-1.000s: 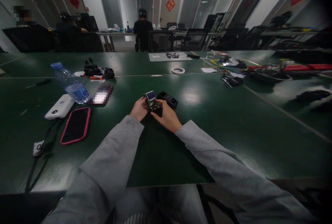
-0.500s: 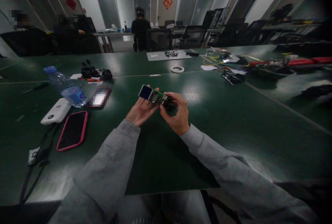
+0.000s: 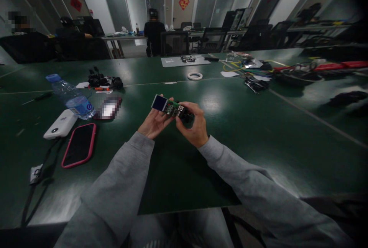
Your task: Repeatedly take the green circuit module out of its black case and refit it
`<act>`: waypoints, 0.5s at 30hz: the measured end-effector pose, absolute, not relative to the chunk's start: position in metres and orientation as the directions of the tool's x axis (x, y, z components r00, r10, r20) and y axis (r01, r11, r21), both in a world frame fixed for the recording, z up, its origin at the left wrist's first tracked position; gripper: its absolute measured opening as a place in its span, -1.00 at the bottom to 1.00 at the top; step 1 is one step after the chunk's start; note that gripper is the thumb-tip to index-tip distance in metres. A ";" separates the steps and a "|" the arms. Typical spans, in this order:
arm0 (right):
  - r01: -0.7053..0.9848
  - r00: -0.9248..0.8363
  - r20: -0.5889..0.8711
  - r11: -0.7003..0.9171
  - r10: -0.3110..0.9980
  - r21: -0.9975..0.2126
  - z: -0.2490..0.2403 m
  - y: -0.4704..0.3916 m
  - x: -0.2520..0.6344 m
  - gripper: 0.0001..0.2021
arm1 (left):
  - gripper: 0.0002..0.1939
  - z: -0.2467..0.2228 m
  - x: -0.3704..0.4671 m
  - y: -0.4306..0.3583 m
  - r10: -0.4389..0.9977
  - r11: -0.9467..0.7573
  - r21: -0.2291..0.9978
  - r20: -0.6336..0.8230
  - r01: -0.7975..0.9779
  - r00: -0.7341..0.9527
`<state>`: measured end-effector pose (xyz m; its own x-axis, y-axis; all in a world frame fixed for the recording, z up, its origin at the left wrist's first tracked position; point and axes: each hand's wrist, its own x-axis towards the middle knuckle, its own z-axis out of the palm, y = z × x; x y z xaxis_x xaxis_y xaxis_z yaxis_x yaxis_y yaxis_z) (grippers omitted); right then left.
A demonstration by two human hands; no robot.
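Note:
Above the near part of the table I hold a small green circuit board (image 3: 171, 108) with a square dark screen (image 3: 159, 103) at its left end. My right hand (image 3: 194, 123) pinches the board's right end between thumb and fingers, beside a small square button or connector. A dark part behind that end is mostly hidden by the hand. My left hand (image 3: 153, 122) is palm up under the screen end, its fingers behind the board and their tips showing above the upper edge.
Left on the green table (image 3: 120, 186) are a tilted water bottle (image 3: 77, 102), white power bank (image 3: 61, 124) with cable, pink-cased phone (image 3: 79, 145) and another phone (image 3: 109, 108). A white tape ring (image 3: 194, 76) lies ahead. Tangled wires (image 3: 255, 66) spread at right. People sit beyond.
The view has shifted slightly, so everything sits a little further left. The board's screen faces me a bit more squarely. Both hands keep the same hold.

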<state>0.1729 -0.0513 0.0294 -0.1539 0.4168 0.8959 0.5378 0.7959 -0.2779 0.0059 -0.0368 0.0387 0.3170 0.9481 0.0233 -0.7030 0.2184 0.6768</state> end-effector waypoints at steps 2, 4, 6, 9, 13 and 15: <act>0.547 -0.163 0.885 0.787 0.435 -0.286 0.027 -0.050 0.174 -0.47 | -0.58 0.038 0.006 -0.036 0.947 0.222 0.673 0.024 -0.706 0.320; 0.561 -0.153 0.869 0.765 0.471 -0.316 0.024 -0.048 0.174 -0.47 | -0.59 0.038 0.005 -0.034 0.942 0.236 0.674 0.018 -0.700 0.335; 0.563 -0.134 0.842 0.740 0.522 -0.369 0.020 -0.046 0.174 -0.47 | -0.62 0.037 0.005 -0.033 0.940 0.256 0.678 -0.008 -0.689 0.342; 0.551 -0.122 0.786 0.700 0.606 -0.454 0.016 -0.042 0.174 -0.49 | -0.67 0.034 0.007 -0.030 0.948 0.273 0.682 -0.070 -0.679 0.312; 0.511 -0.100 0.711 0.649 0.696 -0.564 0.014 -0.038 0.173 -0.59 | -0.73 0.029 0.010 -0.027 0.952 0.290 0.684 -0.135 -0.669 0.274; 0.431 -0.087 0.644 0.612 0.760 -0.663 0.013 -0.036 0.173 -0.63 | -0.73 0.027 0.009 -0.025 0.956 0.284 0.695 -0.150 -0.661 0.253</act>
